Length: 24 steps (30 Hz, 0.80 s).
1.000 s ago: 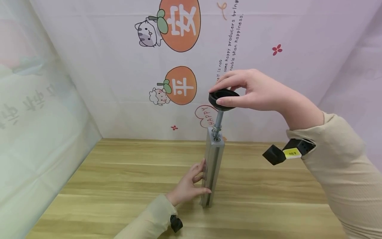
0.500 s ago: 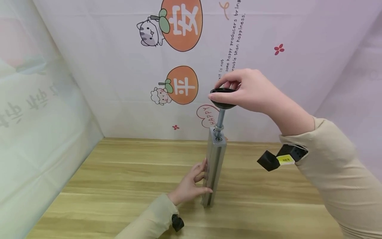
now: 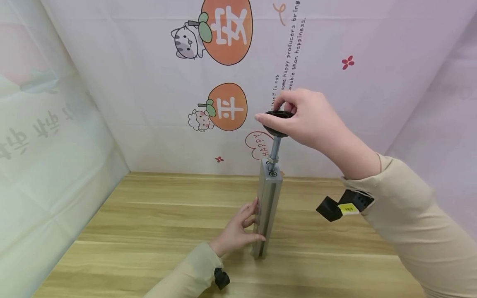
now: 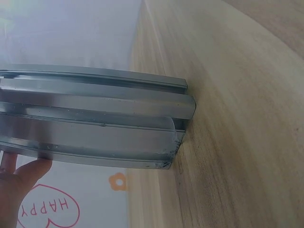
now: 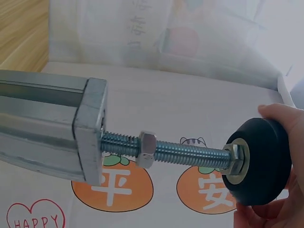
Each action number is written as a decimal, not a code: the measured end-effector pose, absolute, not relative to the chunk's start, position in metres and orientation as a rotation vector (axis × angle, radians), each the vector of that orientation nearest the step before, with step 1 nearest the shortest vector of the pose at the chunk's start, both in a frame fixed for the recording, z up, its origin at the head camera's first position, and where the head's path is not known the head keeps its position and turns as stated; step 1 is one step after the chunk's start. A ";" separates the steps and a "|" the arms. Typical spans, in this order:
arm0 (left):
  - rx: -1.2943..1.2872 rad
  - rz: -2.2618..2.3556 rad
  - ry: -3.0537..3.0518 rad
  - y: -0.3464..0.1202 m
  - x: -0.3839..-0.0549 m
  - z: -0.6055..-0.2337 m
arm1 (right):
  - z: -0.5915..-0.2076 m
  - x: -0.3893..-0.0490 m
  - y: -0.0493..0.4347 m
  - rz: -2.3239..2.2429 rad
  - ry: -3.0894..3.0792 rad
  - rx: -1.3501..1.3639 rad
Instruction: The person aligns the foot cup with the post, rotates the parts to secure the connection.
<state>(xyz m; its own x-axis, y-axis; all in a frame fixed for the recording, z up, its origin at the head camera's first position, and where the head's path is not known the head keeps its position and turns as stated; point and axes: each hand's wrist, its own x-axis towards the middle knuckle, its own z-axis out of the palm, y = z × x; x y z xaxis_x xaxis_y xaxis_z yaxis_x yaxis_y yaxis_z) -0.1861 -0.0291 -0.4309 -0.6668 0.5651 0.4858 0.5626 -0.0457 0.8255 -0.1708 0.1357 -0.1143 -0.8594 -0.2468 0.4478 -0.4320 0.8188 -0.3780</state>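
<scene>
An aluminium profile stands upright on the wooden table, a metal end plate on its top. Out of that plate rises a threaded rod carrying a loose-looking hex nut partway along. A black round levelling foot tops the rod. My right hand grips the foot's rim, thumb in front and fingers behind. Low on the profile, my left hand holds its sides between thumb and fingers; in the left wrist view the profile's lower end meets the table.
The wooden table runs back to a white printed cloth hanging behind the profile. A pale cloth also hangs at the left. Black cameras are strapped to both sleeves.
My right hand has turned around the foot, its thumb sweeping left across the front while the wrist came down and left. My left hand keeps its hold on the profile.
</scene>
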 end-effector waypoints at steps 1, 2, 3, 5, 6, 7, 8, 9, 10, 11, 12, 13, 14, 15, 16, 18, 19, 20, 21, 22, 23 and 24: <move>1.282 1.875 2.167 -0.029 -0.186 -0.431 | -0.115 -0.171 0.136 0.674 -2.611 0.516; 1.282 1.876 2.165 -0.029 -0.186 -0.431 | -0.117 -0.171 0.137 0.678 -2.600 0.524; 1.283 1.875 2.164 -0.029 -0.186 -0.431 | -0.118 -0.171 0.138 0.681 -2.589 0.535; 1.276 1.871 2.165 -0.029 -0.185 -0.431 | -0.122 -0.170 0.141 0.709 -2.556 0.569; 1.272 1.867 2.168 -0.030 -0.185 -0.431 | -0.124 -0.171 0.143 0.741 -2.531 0.597; 1.268 1.865 2.171 -0.030 -0.185 -0.431 | -0.127 -0.171 0.145 0.793 -2.501 0.631; 1.261 1.861 2.174 -0.030 -0.185 -0.430 | -0.129 -0.172 0.147 0.847 -2.470 0.667; 1.258 1.857 2.179 -0.030 -0.185 -0.430 | -0.132 -0.174 0.150 0.910 -2.443 0.706; 1.253 1.854 2.181 -0.030 -0.185 -0.430 | -0.135 -0.175 0.153 0.984 -2.420 0.748; 1.248 1.850 2.184 -0.030 -0.185 -0.429 | -0.138 -0.177 0.156 1.053 -2.404 0.788; 1.244 1.848 2.184 -0.030 -0.185 -0.429 | -0.140 -0.178 0.159 1.131 -2.388 0.833; 1.238 1.845 2.184 -0.030 -0.185 -0.428 | -0.142 -0.180 0.161 1.217 -2.373 0.874; 1.233 1.843 2.185 -0.030 -0.184 -0.428 | -0.145 -0.182 0.163 1.307 -2.355 0.914; 1.229 1.842 2.186 -0.030 -0.184 -0.427 | -0.147 -0.185 0.165 1.401 -2.328 0.961; 1.225 1.842 2.185 -0.030 -0.184 -0.427 | -0.149 -0.187 0.166 1.498 -2.288 1.014; 1.229 1.846 2.184 -0.030 -0.184 -0.427 | -0.153 -0.193 0.167 1.697 -2.170 1.147; 1.232 1.847 2.185 -0.030 -0.183 -0.427 | -0.155 -0.196 0.168 1.785 -2.105 1.217; 1.236 1.850 2.184 -0.030 -0.183 -0.427 | -0.156 -0.199 0.169 1.856 -2.047 1.286; 1.238 1.850 2.188 -0.030 -0.183 -0.427 | -0.158 -0.202 0.169 1.912 -1.998 1.352; 1.238 1.851 2.189 -0.030 -0.182 -0.426 | -0.159 -0.205 0.169 1.965 -1.956 1.413; 1.237 1.851 2.191 -0.030 -0.182 -0.426 | -0.160 -0.207 0.169 2.007 -1.924 1.469; 1.234 1.851 2.193 -0.030 -0.182 -0.426 | -0.160 -0.209 0.170 2.045 -1.900 1.514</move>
<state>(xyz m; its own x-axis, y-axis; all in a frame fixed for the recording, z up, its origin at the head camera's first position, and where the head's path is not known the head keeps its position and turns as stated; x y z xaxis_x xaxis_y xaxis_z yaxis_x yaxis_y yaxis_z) -0.1819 -0.0302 -0.4260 -0.6878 0.5655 0.4552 0.5437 -0.0142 0.8391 -0.2090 0.1696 -0.1603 -0.5452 -0.5921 0.5934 -0.5486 -0.2832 -0.7866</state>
